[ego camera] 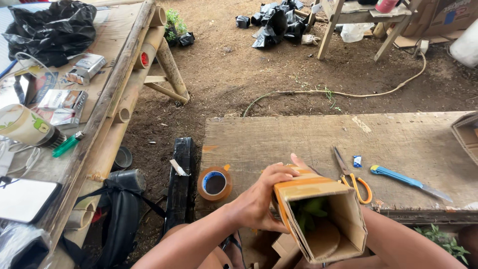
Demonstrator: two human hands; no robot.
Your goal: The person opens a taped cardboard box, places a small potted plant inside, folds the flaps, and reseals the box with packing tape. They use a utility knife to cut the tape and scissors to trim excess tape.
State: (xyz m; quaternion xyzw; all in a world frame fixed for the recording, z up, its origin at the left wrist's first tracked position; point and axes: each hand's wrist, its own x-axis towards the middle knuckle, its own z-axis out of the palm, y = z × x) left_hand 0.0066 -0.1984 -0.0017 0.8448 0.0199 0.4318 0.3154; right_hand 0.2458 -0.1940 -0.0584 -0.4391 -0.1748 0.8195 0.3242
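The person holds a small open cardboard box with tan tape around its rim (323,219), tilted so that its opening looks up toward the head camera. I think it is held like this to see inside, where some green leafy thing (309,210) lies at the bottom. The left hand (261,201) is wrapped on the left wall of the box, with fingers curled over the taped edge and pressing it. The right hand (300,162) is almost fully hidden behind the box; only a fingertip shows above the top edge, so I cannot tell how it grips.

Behind the box is a worn grey wooden board used as a table (298,137). On this board, just to the right of the box, lie scissors with orange handles (352,178), and further right a blue utility knife (409,182). To the left of the box a roll of brown packing tape (214,183) rests at the board's edge, probably kept near for sealing.

Far to the left of the box stands a bamboo bench (124,89) with a black plastic bag (52,27) and a paper cup (25,125). The floor is bare brown soil (239,65), and a pale hose (348,93) crosses it.
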